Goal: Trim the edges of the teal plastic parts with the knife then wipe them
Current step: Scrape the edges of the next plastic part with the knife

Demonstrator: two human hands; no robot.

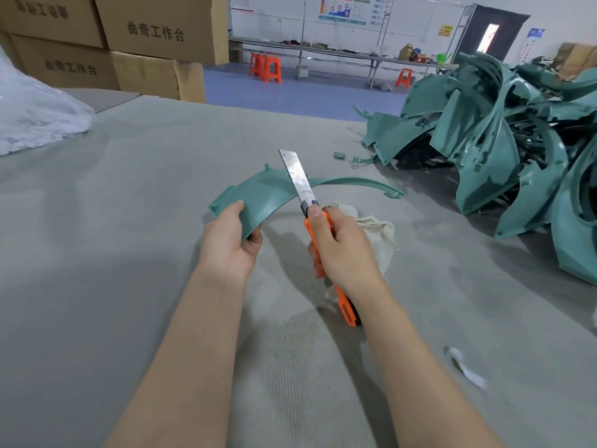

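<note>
While the left hand (231, 242) holds up a curved teal plastic part (261, 195) by its wide near end, thumb on top and fingers curled beneath, the right hand (342, 250) is closed in a full grip around the orange handle of a knife (298, 179). The long blade is pushed well out and points up and away from the right hand, crossing the part where it narrows into a thin arc running off to the right. Whether the edge actually touches the plastic cannot be told. Just behind the right hand a crumpled pale cloth (371, 227) lies on the grey felt-covered bench (129, 221). Further right of that hand, and well apart from it, sits a big heap of teal parts (500, 150). Near the right forearm lies a small white scrap (465, 367). Far beyond the left hand stand stacked cardboard boxes (145, 37), with a white plastic mass (32, 114) to their left.
</note>
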